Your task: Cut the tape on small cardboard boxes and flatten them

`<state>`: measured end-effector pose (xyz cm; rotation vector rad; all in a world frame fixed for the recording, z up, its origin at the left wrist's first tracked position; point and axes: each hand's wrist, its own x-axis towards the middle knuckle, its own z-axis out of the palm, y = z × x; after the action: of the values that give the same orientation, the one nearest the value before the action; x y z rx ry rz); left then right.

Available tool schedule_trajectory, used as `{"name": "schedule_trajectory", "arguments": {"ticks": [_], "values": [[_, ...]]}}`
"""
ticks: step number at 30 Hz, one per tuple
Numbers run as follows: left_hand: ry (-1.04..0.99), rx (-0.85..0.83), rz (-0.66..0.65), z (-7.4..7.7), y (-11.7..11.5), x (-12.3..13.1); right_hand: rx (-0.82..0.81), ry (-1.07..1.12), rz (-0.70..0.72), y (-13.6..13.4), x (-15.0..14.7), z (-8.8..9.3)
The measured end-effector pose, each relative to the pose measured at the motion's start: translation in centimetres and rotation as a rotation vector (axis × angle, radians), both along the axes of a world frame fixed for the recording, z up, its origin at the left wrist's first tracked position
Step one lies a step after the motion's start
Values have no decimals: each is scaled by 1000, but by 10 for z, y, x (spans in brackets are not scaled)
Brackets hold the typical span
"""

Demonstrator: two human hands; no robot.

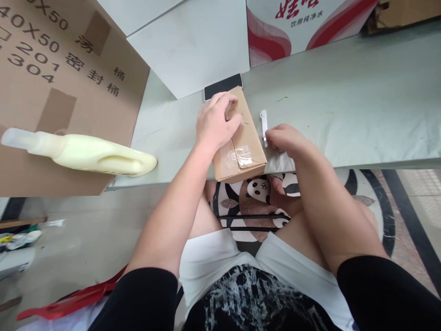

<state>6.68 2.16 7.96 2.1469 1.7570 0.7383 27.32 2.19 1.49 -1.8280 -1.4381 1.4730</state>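
A taped brown cardboard box (246, 133) lies lengthwise at the table's near edge, its front end at the brink. My left hand (217, 118) holds it down from the left, thumb and bent fingers on its top near the far end. Clear tape shines on the lid. Just right of the box, my right hand (280, 138) is closed, with thumb and forefinger at the near end of a slim white tool (263, 120). The tool's exact kind is unclear; it points away from me, close to the cloth. My other right fingers are curled under and partly hidden.
Behind the box lies a dark phone-like slab (223, 86) against a white box (200, 46). A pale yellow bottle (99, 154) stands left, beside a large printed carton (69, 92). A red-and-white carton (292, 30) sits at the back of the cloth-covered table (361, 105).
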Motion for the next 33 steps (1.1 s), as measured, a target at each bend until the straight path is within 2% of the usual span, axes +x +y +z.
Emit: {"name": "schedule_trajectory", "arguments": {"ticks": [4, 7, 11, 14, 18, 21, 24, 28, 33], "values": [[-20, 17, -11, -2, 2, -1, -75, 488, -226, -3, -7, 4], [-18, 29, -21, -4, 3, -2, 27, 556, -281, -7, -11, 13], [42, 25, -57, 1, -3, 2, 271, 416, -174, -13, -8, 25], [120, 22, -118, 10, -13, 9, 389, 511, -37, -19, -3, 34], [234, 9, -221, 20, -23, 15, 422, 529, 181, -27, 6, 51], [276, -5, -295, 21, -22, 17, 391, 519, 279, -32, 10, 59], [279, -1, -320, 20, -20, 17, 368, 608, 288, -34, 12, 56], [270, 17, -317, 21, -20, 18, 328, 719, 224, -36, 9, 49], [259, 17, -319, 22, -22, 17, 297, 777, 180, -39, 4, 48]]}}
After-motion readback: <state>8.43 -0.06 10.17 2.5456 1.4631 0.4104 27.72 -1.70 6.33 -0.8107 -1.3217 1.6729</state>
